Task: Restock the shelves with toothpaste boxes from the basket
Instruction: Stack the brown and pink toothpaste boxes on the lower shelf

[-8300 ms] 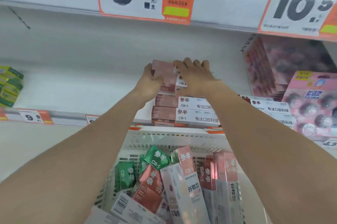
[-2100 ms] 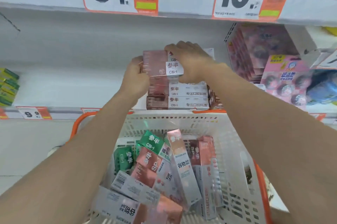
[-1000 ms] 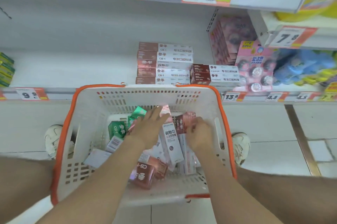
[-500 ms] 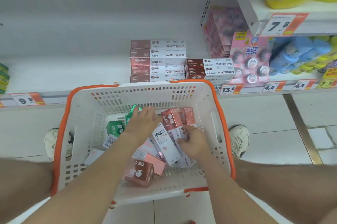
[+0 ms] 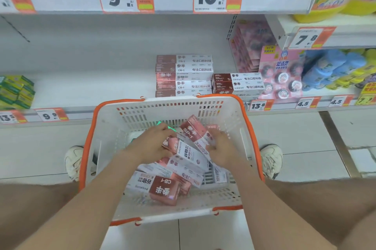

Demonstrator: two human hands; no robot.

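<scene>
A white basket with an orange rim [image 5: 105, 127] sits in front of me, holding several red-and-white toothpaste boxes. Both hands are down inside it. My right hand [image 5: 221, 148] grips a red SP-1 toothpaste box [image 5: 193, 130] that tilts up out of the pile. My left hand [image 5: 150, 145] rests curled over a red CB box [image 5: 173, 144] beside it. A CB-1 box [image 5: 164, 189] lies at the near end of the basket. On the shelf behind stands a stack of toothpaste boxes [image 5: 184, 75], with a lower stack [image 5: 238, 83] to its right.
The white shelf [image 5: 91, 86] stretches left of the stacks. Green boxes [image 5: 16, 91] sit at far left. Pink packs [image 5: 281, 74] and blue and yellow packs [image 5: 333, 70] stand at the right. Price tags line the shelf edges. My shoes [image 5: 73, 160] flank the basket.
Both hands left the shelf stack and came down into the basket. In the last half second my right hand raised the SP-1 box a little; my left hand shifted onto the boxes.
</scene>
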